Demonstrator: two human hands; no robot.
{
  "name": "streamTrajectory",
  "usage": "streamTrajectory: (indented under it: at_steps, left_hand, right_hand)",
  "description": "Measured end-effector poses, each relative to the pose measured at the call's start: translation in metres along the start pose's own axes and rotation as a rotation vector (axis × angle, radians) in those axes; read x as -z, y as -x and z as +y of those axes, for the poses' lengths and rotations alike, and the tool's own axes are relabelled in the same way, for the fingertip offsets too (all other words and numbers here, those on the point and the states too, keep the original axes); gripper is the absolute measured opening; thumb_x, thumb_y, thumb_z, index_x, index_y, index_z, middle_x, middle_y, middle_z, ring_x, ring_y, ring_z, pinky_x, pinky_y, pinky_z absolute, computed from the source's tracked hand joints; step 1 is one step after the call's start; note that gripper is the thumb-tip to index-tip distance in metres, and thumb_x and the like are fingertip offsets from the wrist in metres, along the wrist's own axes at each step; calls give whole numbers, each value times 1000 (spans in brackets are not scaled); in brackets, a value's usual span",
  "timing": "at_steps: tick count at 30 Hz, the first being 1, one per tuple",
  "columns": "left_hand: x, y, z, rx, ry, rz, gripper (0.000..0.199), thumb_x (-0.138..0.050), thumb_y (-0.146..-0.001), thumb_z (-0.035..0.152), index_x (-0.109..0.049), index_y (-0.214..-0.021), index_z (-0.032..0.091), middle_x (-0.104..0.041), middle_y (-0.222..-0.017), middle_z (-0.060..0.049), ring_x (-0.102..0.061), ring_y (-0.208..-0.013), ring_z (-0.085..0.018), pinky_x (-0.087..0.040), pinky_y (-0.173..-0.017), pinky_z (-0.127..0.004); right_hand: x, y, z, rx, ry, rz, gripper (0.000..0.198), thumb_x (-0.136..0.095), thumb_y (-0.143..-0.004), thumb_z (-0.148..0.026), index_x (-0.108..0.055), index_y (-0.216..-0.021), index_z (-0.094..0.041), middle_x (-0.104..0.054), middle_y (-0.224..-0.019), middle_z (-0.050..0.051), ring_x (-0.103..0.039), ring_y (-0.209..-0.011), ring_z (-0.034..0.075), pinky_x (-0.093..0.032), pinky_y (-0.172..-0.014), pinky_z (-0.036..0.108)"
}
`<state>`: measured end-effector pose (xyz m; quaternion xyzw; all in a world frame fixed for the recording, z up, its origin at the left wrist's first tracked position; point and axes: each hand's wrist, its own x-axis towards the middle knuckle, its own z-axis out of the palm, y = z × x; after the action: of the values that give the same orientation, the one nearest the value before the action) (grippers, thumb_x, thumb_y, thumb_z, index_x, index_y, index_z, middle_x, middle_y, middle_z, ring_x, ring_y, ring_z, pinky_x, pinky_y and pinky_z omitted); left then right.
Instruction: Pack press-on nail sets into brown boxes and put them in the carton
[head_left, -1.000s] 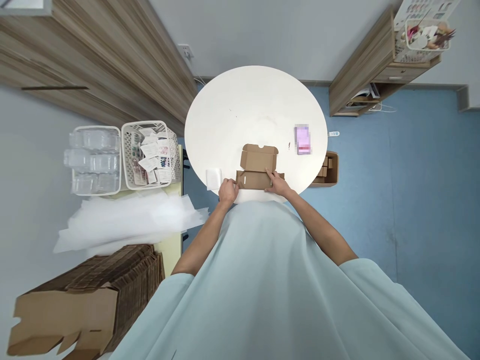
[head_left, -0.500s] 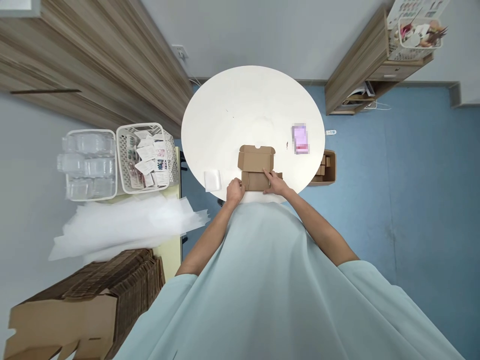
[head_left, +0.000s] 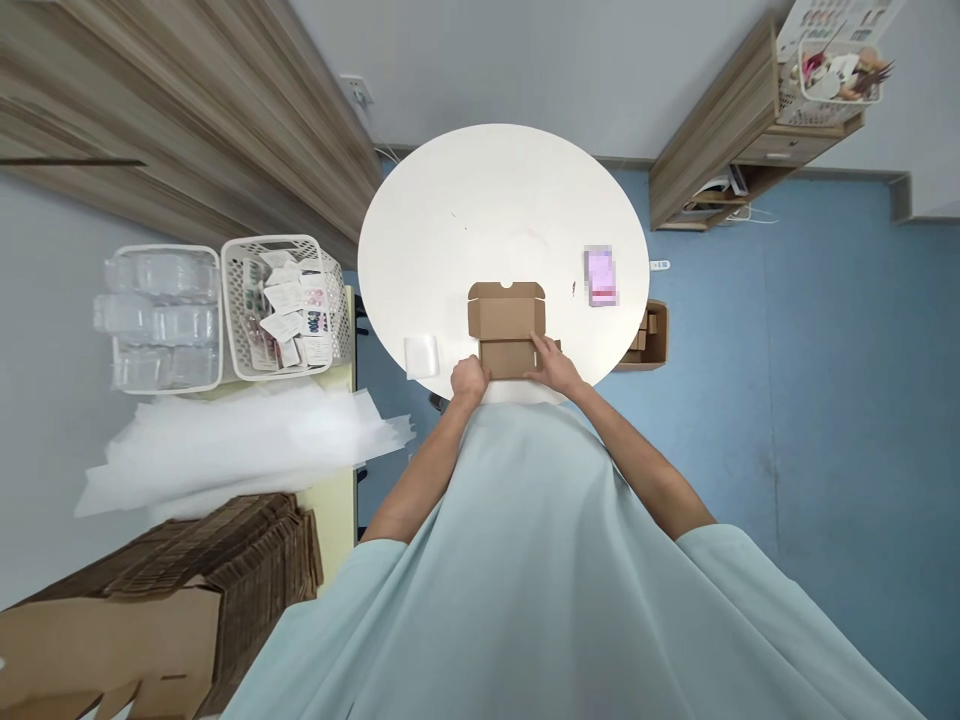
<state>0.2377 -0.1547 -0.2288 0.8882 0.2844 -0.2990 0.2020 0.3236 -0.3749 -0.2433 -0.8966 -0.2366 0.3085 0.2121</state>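
Note:
A small brown cardboard box (head_left: 507, 318) lies at the near edge of the round white table (head_left: 495, 190), its lid panel folded back away from me. My left hand (head_left: 470, 379) is closed on the box's left side wall, fingers curled. At the right end, my right hand (head_left: 556, 366) grips the side wall, thumb and fingers on either side, with a side flap sticking out beyond it. The shallow tray of the box between my hands holds nothing visible. Left of my left hand lies a white folded pad (head_left: 421, 357), perhaps foam.
On the right of the table is a blurred purple packet (head_left: 600, 276). Left stand a basket of clear plastic boxes (head_left: 166, 318) and a basket of small cards (head_left: 289, 308). Nearer lie white sheets (head_left: 247, 440) and stacked flat cardboard (head_left: 112, 640). A carton (head_left: 656, 335) sits on the floor.
The view has shifted slightly. The left end of the box now looks more folded up, and the lid panel lies squarer. Both hands stay at the box's ends.

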Motion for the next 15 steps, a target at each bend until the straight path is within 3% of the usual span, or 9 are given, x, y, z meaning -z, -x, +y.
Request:
streamTrajectory:
  at_steps: [4, 7, 9, 15]
  left_hand:
    - [-1, 0, 0, 14, 33, -4, 29, -49, -104, 19, -71, -120, 9, -74, -120, -26, -72, -116, -38, -56, -93, -43]
    - [-1, -1, 1, 43, 55, -15, 26, -54, -103, 21, -71, -119, 12, -74, -121, -24, -71, -117, -37, -56, -94, -42]
    - [-2, -1, 2, 54, 50, -18, 25, -55, -102, 22, -72, -120, 14, -75, -122, -23, -71, -118, -36, -56, -94, -41]
    - [-3, -3, 2, 66, 41, -5, 28, -55, -101, 21, -72, -122, 14, -75, -123, -23, -71, -118, -36, -56, -93, -41]
  right_hand:
    - [0, 18, 20, -211, -45, 266, 56, -58, -105, -38, -49, -156, -17, -62, -146, 18, -59, -133, 31, -54, -104, 42]
    - [0, 23, 30, -370, -69, 212, 28, -55, -106, -37, -65, -124, -18, -74, -121, 13, -67, -112, 27, -53, -93, 36]
    - [2, 23, 30, -406, -79, 155, 18, -52, -108, -33, -66, -107, -21, -77, -109, 10, -69, -100, 24, -50, -85, 32]
    - [8, 20, 0, -339, -78, 150, 15, -50, -112, -31, -62, -107, -23, -80, -96, 7, -74, -93, 25, -45, -77, 30]
